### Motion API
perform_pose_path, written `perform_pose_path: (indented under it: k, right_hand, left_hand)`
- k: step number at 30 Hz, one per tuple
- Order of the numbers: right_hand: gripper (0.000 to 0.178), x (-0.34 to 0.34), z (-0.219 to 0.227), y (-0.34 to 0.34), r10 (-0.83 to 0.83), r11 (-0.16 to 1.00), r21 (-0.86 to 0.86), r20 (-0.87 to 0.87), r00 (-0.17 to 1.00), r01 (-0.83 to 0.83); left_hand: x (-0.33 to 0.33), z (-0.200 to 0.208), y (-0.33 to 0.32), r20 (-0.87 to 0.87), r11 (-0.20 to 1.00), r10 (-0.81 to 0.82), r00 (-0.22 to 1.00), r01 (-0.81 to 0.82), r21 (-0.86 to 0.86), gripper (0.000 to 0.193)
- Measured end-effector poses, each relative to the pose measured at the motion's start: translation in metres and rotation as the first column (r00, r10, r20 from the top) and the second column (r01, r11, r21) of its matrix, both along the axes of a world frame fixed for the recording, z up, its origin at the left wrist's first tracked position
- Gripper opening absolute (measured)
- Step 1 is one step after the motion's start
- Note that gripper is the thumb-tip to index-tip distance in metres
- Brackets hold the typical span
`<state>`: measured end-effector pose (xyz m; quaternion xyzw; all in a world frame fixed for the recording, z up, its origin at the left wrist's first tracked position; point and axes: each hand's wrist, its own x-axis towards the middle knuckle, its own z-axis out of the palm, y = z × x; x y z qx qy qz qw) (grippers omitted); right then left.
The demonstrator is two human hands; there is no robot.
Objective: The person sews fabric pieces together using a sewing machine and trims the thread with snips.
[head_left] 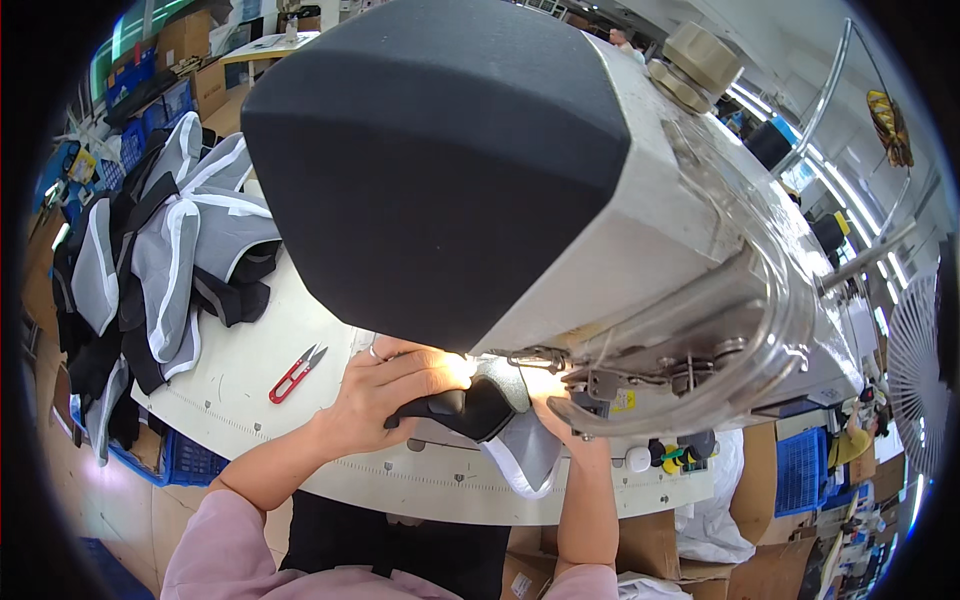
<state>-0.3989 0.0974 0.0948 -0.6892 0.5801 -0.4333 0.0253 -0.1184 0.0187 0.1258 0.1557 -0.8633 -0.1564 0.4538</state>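
Where the sewing-machine head [520, 170] overhangs the white tabletop [250, 370], a small black and grey fabric piece [487, 408] with white binding, lying flat under the lit needle area. Left hand [385, 392] pressed on top of the black part, fingers [430, 368] stretched forward and nearly flat, pinning rather than pinching. Right hand [556, 408] mostly hidden beneath the machine's clear guard [760, 340]; seemingly touching the grey mesh edge, though impossible to tell how far curled or whether actually gripping.

Likely very light and limp, judging by the loose end [520, 470] drooping over the tabletop edge. Mesh probably stretchy and prone to creeping or puckering under uneven pull; bound edge firmer, so the better place for a hold. Best handled with flat palms and light fingertip pressure on either side of the seam line, well clear of the needle.

Just left of the hands, red thread snips [296, 373]; farther left, a heap of similar black and grey pieces [165, 260].
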Motion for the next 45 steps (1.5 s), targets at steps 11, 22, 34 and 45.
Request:
perform_pose_path:
  k: [11, 22, 34, 45]
  right_hand:
    - [0.014, 0.038, 0.049, 0.0, -0.127, 0.98, 0.158, 0.036, 0.991, 0.12]
    - [0.034, 0.104, 0.043, 0.033, -0.021, 0.902, 0.134, 0.963, 0.268, -0.411]
    - [0.036, 0.129, 0.03, 0.027, 0.258, 0.837, -0.019, 0.895, 0.363, -0.547]
    - [0.011, 0.027, -0.023, -0.038, -0.398, 0.913, 0.08, -0.027, 0.917, 0.399]
  left_hand:
    - [0.001, 0.014, 0.011, -0.094, 0.992, 0.076, 0.993, -0.065, 0.109, 0.043]
    - [0.028, 0.02, 0.028, -0.244, 0.882, 0.343, 0.907, -0.222, 0.416, 0.009]
    - [0.085, 0.057, 0.005, -0.015, 0.926, 0.042, 0.999, -0.033, 0.377, 0.021]
    - [0.002, 0.012, -0.068, -0.333, 0.752, 0.362, 0.87, -0.484, -0.448, 0.034]
